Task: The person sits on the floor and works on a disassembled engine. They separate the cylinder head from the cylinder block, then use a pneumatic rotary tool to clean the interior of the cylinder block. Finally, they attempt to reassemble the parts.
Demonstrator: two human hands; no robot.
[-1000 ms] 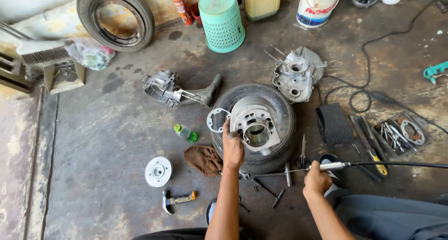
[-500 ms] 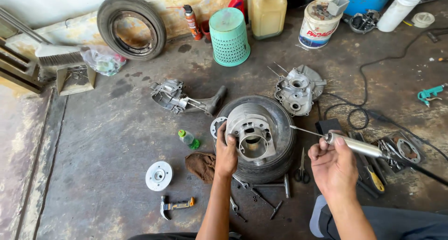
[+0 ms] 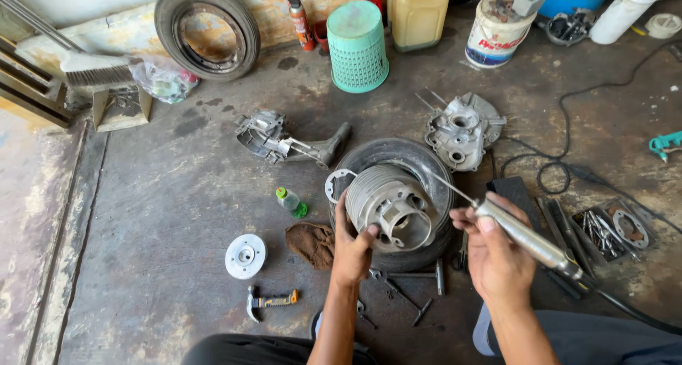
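Left hand (image 3: 353,249) has tipped the finned engine cylinder (image 3: 389,207) onto its side atop the tyre (image 3: 426,162); right hand (image 3: 497,255) grips the air blow gun (image 3: 529,238), nozzle now nearing the cylinder (bore exposed).

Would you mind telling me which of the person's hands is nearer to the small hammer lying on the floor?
Left. The left hand sits just up-right of the hammer; the right hand is farther right, holding the metal tool.

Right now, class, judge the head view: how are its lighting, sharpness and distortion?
Head view: soft, even light with faint shadows; the left hand, finned cylinder and right hand with the die grinder look sharp; wide-angle bending shows towards the edges; no strong glare.
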